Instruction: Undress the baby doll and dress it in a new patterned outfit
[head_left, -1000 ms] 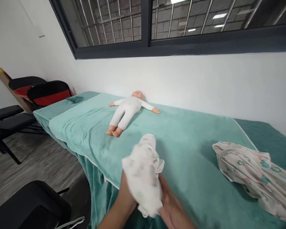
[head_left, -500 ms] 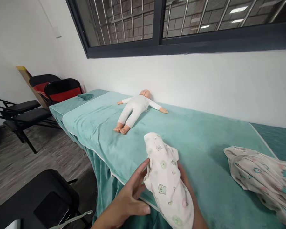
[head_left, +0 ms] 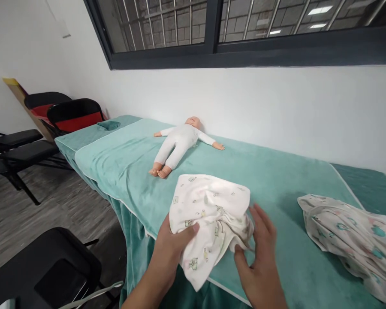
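A crumpled white baby cloth (head_left: 209, 201) with small green bear prints is held over the front part of the bed; whether it is a garment or a wrap I cannot tell. My left hand (head_left: 172, 244) grips its left side, thumb on top and fingers underneath. At the bunched right edge, my right hand (head_left: 260, 253) has its thumb and fingers spread apart, close to the fabric. Beyond the cloth a baby doll (head_left: 180, 141) in a white suit lies on its back, arms stretched out and feet towards me.
A second printed cloth (head_left: 347, 240) lies bunched at the right on the green bed cover (head_left: 276, 171). Black chairs (head_left: 73, 116) stand past the left end. A black seat (head_left: 48, 266) with a pale cable is at lower left. The wall and barred window rise behind.
The cloth was a narrow folded bundle between both hands; now it is turned and spread wider. My left thumb has come onto it, and my right hand has moved out from behind it.
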Demonstrator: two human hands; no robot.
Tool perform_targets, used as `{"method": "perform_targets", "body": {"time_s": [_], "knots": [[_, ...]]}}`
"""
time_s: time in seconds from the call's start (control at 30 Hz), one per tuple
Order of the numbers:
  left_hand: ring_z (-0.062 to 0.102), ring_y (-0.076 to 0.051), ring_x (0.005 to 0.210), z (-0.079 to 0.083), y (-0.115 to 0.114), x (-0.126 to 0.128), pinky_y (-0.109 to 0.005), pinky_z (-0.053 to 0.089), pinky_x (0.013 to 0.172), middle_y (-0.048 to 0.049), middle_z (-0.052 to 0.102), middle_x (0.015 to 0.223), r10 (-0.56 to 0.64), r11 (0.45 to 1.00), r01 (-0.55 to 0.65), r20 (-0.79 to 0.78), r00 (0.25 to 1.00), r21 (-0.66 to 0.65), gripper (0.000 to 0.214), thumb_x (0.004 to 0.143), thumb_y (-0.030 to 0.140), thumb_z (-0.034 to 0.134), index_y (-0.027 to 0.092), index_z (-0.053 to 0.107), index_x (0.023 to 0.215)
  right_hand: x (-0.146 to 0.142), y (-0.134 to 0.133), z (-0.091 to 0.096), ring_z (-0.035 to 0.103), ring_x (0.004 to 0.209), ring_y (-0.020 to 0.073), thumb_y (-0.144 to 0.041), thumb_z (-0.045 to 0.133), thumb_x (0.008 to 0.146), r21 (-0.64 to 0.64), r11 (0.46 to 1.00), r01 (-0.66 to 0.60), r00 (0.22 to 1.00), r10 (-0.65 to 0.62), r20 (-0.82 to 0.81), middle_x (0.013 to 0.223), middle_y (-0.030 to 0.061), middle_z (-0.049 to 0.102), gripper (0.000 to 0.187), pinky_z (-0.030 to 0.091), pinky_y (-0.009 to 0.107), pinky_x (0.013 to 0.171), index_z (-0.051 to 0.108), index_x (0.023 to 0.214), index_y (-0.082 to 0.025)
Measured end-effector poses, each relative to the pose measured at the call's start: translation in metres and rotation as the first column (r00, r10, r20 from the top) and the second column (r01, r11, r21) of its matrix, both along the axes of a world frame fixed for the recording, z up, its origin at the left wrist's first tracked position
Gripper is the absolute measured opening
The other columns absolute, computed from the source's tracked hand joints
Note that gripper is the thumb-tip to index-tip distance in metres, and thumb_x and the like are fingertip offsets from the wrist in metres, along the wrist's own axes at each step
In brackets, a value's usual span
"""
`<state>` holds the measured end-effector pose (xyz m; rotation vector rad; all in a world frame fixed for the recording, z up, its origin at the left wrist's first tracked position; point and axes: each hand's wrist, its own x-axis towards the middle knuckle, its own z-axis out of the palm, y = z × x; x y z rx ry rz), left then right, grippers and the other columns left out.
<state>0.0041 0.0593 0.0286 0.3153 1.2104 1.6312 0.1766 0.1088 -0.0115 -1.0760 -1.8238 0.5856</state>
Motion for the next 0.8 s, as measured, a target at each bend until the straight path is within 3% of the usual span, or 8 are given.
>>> {"method": "perform_targets", "body": {"time_s": [0.13,0.23,0.3,0.37,0.43,0.47,0.57,0.8], "knots": [[0.073,-0.036,0.106,0.007,0.002,-0.01,-0.045,0.06,0.091,-0.0164,0.073,0.124,0.012,0.999,-0.012,0.001,1.0,0.032,0.086,0.063,0.031,0.089,0.015,0.057,0.141,0.006,-0.006,0.012,0.025,0.155,0.0336,-0.032,0.054,0.1,0.001,1.0,0.031,0.999,-0.031,-0.043,0.168,0.003,0.022,0.063,0.039,0.06,0.117,0.03,0.157,-0.043],[0.073,-0.038,0.106,0.008,0.004,-0.007,-0.045,0.059,0.093,-0.0181,0.075,0.119,-0.095,0.988,0.087,0.063,0.993,0.126,0.08,0.063,0.029,0.089,0.012,0.061,0.136,-0.001,-0.003,0.012,0.027,0.155,0.0326,-0.045,0.058,0.097,-0.195,0.978,-0.075,0.986,0.044,-0.162,0.168,0.0025,0.027,0.064,0.038,0.057,0.119,0.035,0.157,-0.039],[0.072,-0.038,0.107,0.004,0.008,-0.003,-0.046,0.058,0.094,-0.0186,0.076,0.115,-0.199,0.968,0.182,0.094,0.975,0.171,0.079,0.063,0.031,0.089,0.011,0.062,0.134,-0.007,0.001,0.013,0.04,0.149,0.0334,-0.057,0.06,0.093,-0.376,0.904,-0.204,0.931,0.061,-0.36,0.164,0.006,0.039,0.069,0.046,0.054,0.114,0.039,0.155,-0.036],[0.072,-0.038,0.108,0.001,0.014,0.002,-0.047,0.058,0.095,-0.0186,0.075,0.115,-0.282,0.945,0.265,0.068,0.957,0.192,0.077,0.068,0.039,0.087,0.011,0.061,0.135,-0.011,0.005,0.018,0.055,0.136,0.0357,-0.065,0.063,0.088,-0.518,0.781,-0.35,0.825,-0.005,-0.565,0.152,0.0116,0.054,0.075,0.054,0.052,0.104,0.044,0.153,-0.032],[0.069,-0.037,0.115,-0.001,0.02,0.006,-0.046,0.056,0.099,-0.0173,0.073,0.123,-0.297,0.933,0.303,-0.061,0.953,0.194,0.076,0.076,0.045,0.082,0.014,0.056,0.14,-0.015,0.006,0.025,0.066,0.122,0.0372,-0.063,0.073,0.081,-0.588,0.679,-0.439,0.728,-0.114,-0.676,0.139,0.0146,0.065,0.083,0.059,0.053,0.096,0.046,0.152,-0.03],[0.066,-0.036,0.12,-0.001,0.023,0.007,-0.045,0.054,0.102,-0.0162,0.07,0.129,-0.275,0.934,0.302,-0.153,0.949,0.192,0.077,0.078,0.046,0.081,0.016,0.053,0.143,-0.017,0.006,0.029,0.069,0.117,0.0374,-0.059,0.079,0.077,-0.602,0.656,-0.455,0.697,-0.158,-0.7,0.134,0.0148,0.068,0.087,0.06,0.052,0.093,0.046,0.152,-0.029],[0.058,-0.034,0.132,-0.004,0.028,0.011,-0.043,0.05,0.108,-0.014,0.061,0.143,-0.208,0.946,0.273,-0.318,0.925,0.177,0.083,0.079,0.047,0.081,0.02,0.045,0.15,-0.023,0.006,0.035,0.072,0.108,0.0373,-0.049,0.088,0.069,-0.617,0.645,-0.451,0.66,-0.225,-0.717,0.129,0.014,0.071,0.097,0.062,0.052,0.087,0.044,0.152,-0.029],[0.061,-0.036,0.127,-0.01,0.028,0.011,-0.048,0.05,0.106,-0.0174,0.063,0.14,-0.376,0.907,0.394,-0.135,0.917,0.146,0.079,0.084,0.05,0.075,0.018,0.047,0.151,-0.025,0.015,0.023,0.072,0.11,0.0375,-0.044,0.087,0.07,-0.615,0.651,-0.446,0.608,-0.285,-0.741,0.129,0.0142,0.071,0.091,0.062,0.053,0.09,0.047,0.15,-0.026]]}}
